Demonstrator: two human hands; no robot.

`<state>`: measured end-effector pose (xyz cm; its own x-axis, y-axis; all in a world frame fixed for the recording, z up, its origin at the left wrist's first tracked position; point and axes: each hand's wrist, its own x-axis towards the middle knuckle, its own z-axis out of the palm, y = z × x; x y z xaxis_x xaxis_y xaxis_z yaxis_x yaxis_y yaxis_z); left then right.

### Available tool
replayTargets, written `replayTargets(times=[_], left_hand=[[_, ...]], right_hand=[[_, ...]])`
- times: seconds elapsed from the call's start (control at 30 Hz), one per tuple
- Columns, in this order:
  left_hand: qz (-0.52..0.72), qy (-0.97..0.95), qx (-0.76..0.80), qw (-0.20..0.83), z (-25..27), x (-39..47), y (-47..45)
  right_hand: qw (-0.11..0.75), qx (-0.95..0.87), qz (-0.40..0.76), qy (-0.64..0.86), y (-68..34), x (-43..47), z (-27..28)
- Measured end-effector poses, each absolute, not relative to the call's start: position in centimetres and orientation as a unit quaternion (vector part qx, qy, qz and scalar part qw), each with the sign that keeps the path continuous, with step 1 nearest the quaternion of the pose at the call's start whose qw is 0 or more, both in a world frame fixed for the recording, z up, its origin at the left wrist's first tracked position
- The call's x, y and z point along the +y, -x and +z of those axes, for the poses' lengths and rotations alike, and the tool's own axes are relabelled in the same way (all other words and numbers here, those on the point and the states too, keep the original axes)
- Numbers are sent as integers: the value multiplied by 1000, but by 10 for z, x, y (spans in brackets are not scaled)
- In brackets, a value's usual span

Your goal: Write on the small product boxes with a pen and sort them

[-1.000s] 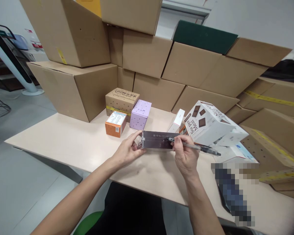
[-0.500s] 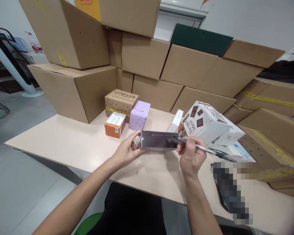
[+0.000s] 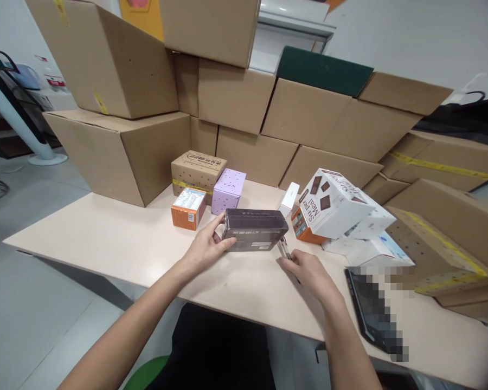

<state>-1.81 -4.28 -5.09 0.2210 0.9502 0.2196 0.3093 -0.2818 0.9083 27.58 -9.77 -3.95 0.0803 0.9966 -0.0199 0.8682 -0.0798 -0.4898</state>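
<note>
My left hand grips the left end of a dark, film-wrapped box, thumb on its front face. The box is tilted just above the table, its narrow side and its printed face both showing. In my closed right hand is a pen, its upper part showing at the right end of the box; I cannot tell whether it touches. Behind the box stand an orange box and a purple box.
A white "Super Meal" box, a small white box and another orange box stand to the right. A black device lies near the right front edge of the table. Large cardboard boxes wall the back.
My right hand has drawn down and away from the box's narrow side, turning the pen steeper. The dark box has tilted so its printed front face now shows.
</note>
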Motion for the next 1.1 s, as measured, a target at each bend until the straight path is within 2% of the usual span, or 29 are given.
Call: replayTargets(times=[0.07,0.17,0.23,0.37,0.43,0.57,0.7,0.87,1.0,1.1], left_hand=[[420,-681,460,386,-51,-42,18],[416,-681,463,386,-50,-43,18],[415,-680,464,387,-48,-44,17],[415,-679,461,392,-48,-45,17],[416,-680,459,392,-50,-44,17],[417,-684,456,388,-53,-41,19],[416,-687,461,377,-53,-39,18],[414,-694,463,365,-54,-38,18],[411,-696,471,353,-52,-41,19],[422,-701,481,315,-49,-45,18]], right_hand=[[114,-666,167,718,-271,-100,-38],[63,-676,167,715,-269,-100,-32],[65,-674,133,724,-270,-93,-24],[99,-647,-40,755,-266,-58,-2],[86,-645,-84,755,-260,-35,8],[51,-643,-68,761,-247,1,17],[50,-614,-58,786,-248,6,17],[55,-585,-61,807,-252,-32,26],[117,-587,-115,793,-261,-97,26],[137,-504,-141,841,-291,-152,11]])
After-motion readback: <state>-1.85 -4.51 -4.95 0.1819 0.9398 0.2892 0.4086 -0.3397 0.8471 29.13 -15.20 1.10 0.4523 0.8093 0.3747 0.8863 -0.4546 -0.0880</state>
